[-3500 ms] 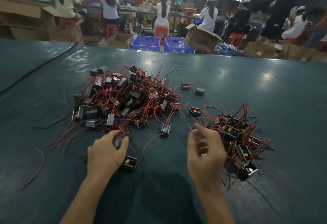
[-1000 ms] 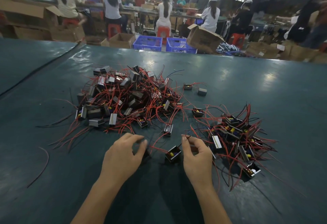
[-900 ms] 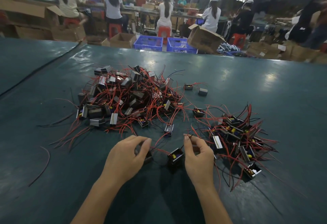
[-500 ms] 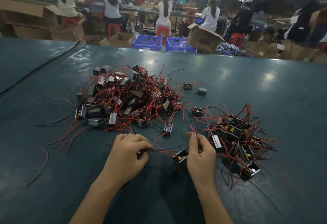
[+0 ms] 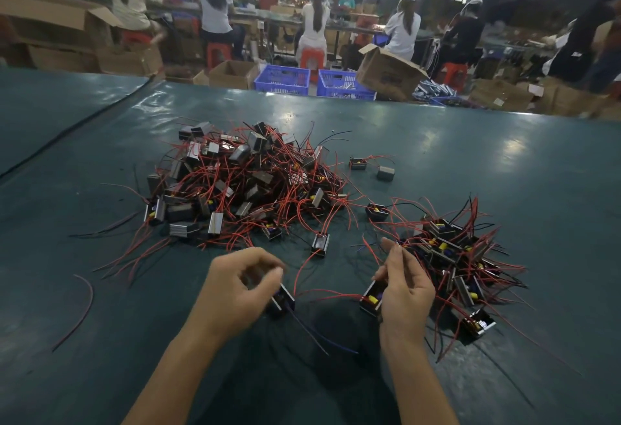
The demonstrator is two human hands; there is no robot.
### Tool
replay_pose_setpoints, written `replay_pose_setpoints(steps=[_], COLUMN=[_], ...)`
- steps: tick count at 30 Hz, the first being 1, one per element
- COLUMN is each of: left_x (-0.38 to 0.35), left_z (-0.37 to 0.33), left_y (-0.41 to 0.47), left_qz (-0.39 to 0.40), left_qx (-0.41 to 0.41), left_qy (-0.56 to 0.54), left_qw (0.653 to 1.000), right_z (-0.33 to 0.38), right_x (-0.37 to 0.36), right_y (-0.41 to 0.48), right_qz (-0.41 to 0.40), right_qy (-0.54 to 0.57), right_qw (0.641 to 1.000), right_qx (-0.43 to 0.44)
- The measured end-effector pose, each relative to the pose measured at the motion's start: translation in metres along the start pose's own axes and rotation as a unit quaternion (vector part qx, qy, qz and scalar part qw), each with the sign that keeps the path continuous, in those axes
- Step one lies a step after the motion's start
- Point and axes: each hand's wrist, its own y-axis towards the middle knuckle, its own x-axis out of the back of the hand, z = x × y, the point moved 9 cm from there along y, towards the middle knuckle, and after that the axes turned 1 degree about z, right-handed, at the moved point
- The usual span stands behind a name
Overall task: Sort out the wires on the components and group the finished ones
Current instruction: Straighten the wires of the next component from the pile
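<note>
Most work seems left. The large heap of small black box components with red wires point(image 5: 245, 182) sits at eleven o'clock, and a smaller, apparently finished group point(image 5: 453, 256) at two. The left hand point(image 5: 242, 290) curls round one component point(image 5: 282, 302). The right hand point(image 5: 406, 293) pinches another's wires point(image 5: 371, 250).

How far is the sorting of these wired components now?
Done, it seems: the smaller pile at the right. In hand: the left hand holds a blue-wired component, the right hand a yellow-marked component. Left: the large tangled pile, the greater part.
</note>
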Motion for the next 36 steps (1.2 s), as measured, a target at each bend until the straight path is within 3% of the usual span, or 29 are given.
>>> replay_pose_setpoints(steps=[2, 4, 5, 8, 11, 15, 19, 23, 29, 36], left_x=[0.018, 0.029, 0.029, 0.013, 0.008, 0.001, -0.002, -0.006, -0.03, -0.046], left_z=[0.023, 0.044, 0.051, 0.061, 0.065, 0.066, 0.065, 0.063, 0.049, 0.039], left_y=[0.002, 0.0, -0.001, 0.001, 0.003, 0.001, 0.0, -0.001, -0.004, -0.008], left_qz=[-0.039, -0.042, -0.033, -0.006, -0.035, -0.066, -0.101, -0.088, -0.034, 0.012], left_qx=[0.065, 0.146, 0.171, 0.18, 0.194, 0.217, 0.249, 0.268, 0.239, 0.204], left_qy=[0.126, 0.276, 0.291, 0.145, -0.004, -0.146, -0.292, -0.301, -0.254, -0.224], left_qw=[0.989, 0.949, 0.941, 0.973, 0.98, 0.963, 0.918, 0.911, 0.937, 0.953], right_z=[0.006, 0.014, 0.017, 0.022, 0.021, 0.01, 0.011, 0.009, -0.006, -0.003], right_x=[0.005, 0.013, 0.017, 0.024, 0.022, 0.014, 0.015, 0.004, -0.023, -0.041], right_y=[0.001, 0.002, 0.003, 0.005, 0.007, 0.009, 0.01, 0.006, -0.009, -0.023], right_qz=[-0.02, -0.05, -0.064, -0.081, -0.063, -0.018, -0.022, 0.023, 0.112, 0.169], right_qy=[0.002, 0.0, 0.0, 0.01, 0.013, 0.013, 0.007, -0.036, -0.106, -0.105], right_qw=[1.0, 0.997, 0.995, 0.992, 0.994, 0.999, 0.999, 0.998, 0.988, 0.98], right_qx=[0.023, 0.059, 0.075, 0.096, 0.089, 0.041, 0.039, 0.038, 0.009, 0.031])
